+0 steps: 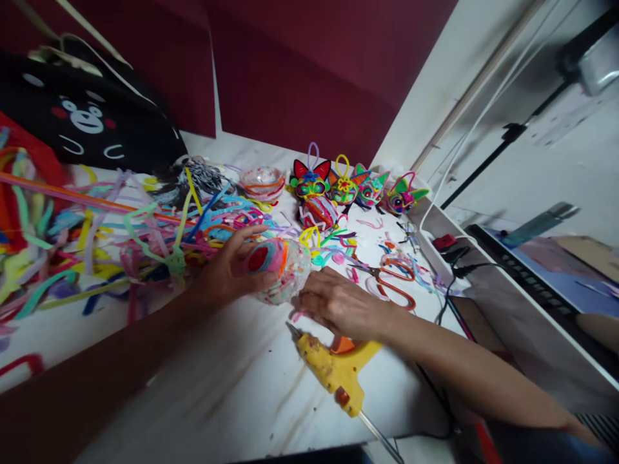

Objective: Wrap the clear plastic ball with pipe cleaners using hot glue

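My left hand (232,267) is wrapped round a clear ball-shaped piece (284,269) with red, blue and pink pipe cleaner stuck on it, and holds it just above the white table (227,380). My right hand (338,304) rests on the table right of that piece, fingers curled with the tips near a small pink scrap; whether it holds anything is hidden. A yellow glue gun (333,370) lies just below my right hand, nozzle pointing up left.
A big tangle of coloured pipe cleaners (97,238) covers the left of the table. Several finished cat-faced ornaments (353,187) stand in a row at the back, with a clear bowl (262,182) beside them. Scissors (391,280) lie to the right. A black bear-face bag (87,122) sits back left.
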`<act>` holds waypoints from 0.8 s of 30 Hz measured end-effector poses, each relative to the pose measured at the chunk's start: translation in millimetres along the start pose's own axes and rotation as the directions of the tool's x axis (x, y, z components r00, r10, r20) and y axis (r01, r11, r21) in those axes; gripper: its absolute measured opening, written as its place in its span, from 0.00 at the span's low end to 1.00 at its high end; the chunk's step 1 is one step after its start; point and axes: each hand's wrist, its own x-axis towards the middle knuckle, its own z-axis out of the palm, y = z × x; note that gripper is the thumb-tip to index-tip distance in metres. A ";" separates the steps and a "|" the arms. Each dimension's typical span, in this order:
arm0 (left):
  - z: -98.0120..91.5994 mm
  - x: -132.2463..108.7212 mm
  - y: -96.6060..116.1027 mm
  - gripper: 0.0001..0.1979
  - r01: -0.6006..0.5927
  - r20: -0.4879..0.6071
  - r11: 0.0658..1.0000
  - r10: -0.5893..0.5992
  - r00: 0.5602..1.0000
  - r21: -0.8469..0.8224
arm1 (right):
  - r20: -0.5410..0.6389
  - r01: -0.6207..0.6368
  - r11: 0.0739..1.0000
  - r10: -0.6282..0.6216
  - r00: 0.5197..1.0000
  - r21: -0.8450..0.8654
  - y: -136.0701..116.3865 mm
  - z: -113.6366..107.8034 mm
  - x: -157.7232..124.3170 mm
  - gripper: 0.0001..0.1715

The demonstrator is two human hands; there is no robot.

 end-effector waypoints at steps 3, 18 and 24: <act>-2.2 2.4 -5.9 0.45 -0.014 -0.001 1.000 0.014 1.000 0.025 | -0.076 -0.021 0.985 0.034 0.997 0.169 -9.9 -22.1 -11.0 0.12; -0.6 0.9 -8.8 0.40 -0.072 0.072 0.990 0.064 0.995 0.120 | -0.333 -0.048 0.962 0.139 0.933 0.268 -4.5 -49.3 4.7 0.16; -1.5 -1.0 -7.4 0.40 -0.064 0.060 0.986 0.055 0.997 0.156 | -0.195 -0.096 0.978 0.132 0.972 0.185 -4.1 -54.8 8.3 0.14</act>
